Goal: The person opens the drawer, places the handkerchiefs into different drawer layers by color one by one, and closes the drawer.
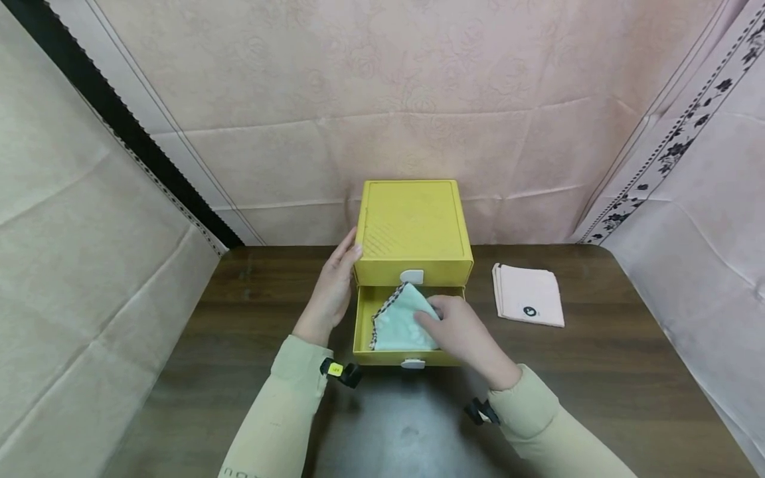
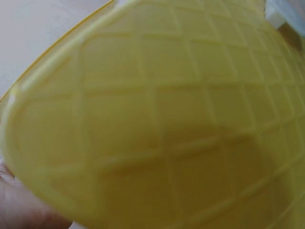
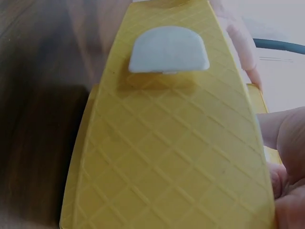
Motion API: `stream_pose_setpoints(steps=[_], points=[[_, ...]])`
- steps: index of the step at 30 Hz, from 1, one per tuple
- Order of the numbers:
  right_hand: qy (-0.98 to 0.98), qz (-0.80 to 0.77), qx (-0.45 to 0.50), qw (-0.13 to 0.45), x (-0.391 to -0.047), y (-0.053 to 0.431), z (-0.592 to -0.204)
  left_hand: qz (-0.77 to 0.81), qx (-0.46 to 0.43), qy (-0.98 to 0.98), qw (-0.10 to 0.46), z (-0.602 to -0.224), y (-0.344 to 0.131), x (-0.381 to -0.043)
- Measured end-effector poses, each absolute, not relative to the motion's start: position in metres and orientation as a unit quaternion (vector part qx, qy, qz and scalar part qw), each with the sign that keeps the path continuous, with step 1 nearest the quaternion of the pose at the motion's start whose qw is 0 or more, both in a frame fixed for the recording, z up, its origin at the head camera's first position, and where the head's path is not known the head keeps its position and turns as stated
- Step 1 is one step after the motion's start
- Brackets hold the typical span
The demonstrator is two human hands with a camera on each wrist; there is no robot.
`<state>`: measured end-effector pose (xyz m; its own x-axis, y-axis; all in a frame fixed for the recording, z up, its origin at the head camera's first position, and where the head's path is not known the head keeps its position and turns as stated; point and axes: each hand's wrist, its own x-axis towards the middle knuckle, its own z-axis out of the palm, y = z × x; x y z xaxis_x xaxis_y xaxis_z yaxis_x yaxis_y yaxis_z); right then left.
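A yellow two-drawer box (image 1: 415, 219) stands on the table, its lower drawer (image 1: 382, 357) pulled out. Inside that drawer lies a folded mint-green cloth (image 1: 405, 322) with a checkered edge, one corner pointing up. My right hand (image 1: 463, 332) pinches the cloth's right side between thumb and fingers. Flat along the box's left side rests my left hand (image 1: 335, 285), fingers fairly straight. In the right wrist view the drawer front with its white handle (image 3: 169, 50) fills the middle, and the cloth is hidden. The left wrist view shows mostly the quilted yellow drawer front (image 2: 181, 109).
To the right of the box, a folded white cloth (image 1: 528, 295) with a small dark round mark lies on the brown wooden table (image 1: 239, 372). Pale patterned cloth hangings (image 1: 382, 99) enclose the back and both sides.
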<state>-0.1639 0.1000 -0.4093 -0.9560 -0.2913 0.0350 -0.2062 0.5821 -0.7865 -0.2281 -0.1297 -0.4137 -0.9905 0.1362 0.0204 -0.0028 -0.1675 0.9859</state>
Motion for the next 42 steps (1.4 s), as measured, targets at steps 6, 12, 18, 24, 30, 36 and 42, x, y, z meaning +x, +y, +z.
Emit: stream_pose_setpoints(steps=[6,12,18,24,30,36,42], points=[[0.881,-0.45,-0.145,0.033,-0.167,0.093,-0.411,0.762,0.053,0.644,0.044,-0.413,-0.13,-0.228],[0.883,-0.444,-0.149,0.04,-0.171,0.084,-0.415,0.762,0.047,0.644,0.043,-0.415,-0.129,-0.228],[0.923,-0.362,-0.127,0.017,-0.168,0.085,-0.414,0.762,0.045,0.645,0.045,-0.416,-0.129,-0.228],[0.95,-0.289,-0.112,0.018,-0.16,0.088,-0.406,0.762,0.04,0.644,0.049,-0.414,-0.13,-0.227],[0.952,-0.288,-0.104,0.015,-0.156,0.091,-0.404,0.759,0.044,0.648,0.054,-0.414,-0.129,-0.228],[0.95,-0.299,-0.087,-0.018,-0.153,0.094,-0.402,0.766,0.045,0.64,0.05,-0.414,-0.13,-0.227],[0.936,-0.338,-0.091,-0.029,-0.148,0.102,-0.399,0.766,0.05,0.639,0.046,-0.414,-0.129,-0.228]])
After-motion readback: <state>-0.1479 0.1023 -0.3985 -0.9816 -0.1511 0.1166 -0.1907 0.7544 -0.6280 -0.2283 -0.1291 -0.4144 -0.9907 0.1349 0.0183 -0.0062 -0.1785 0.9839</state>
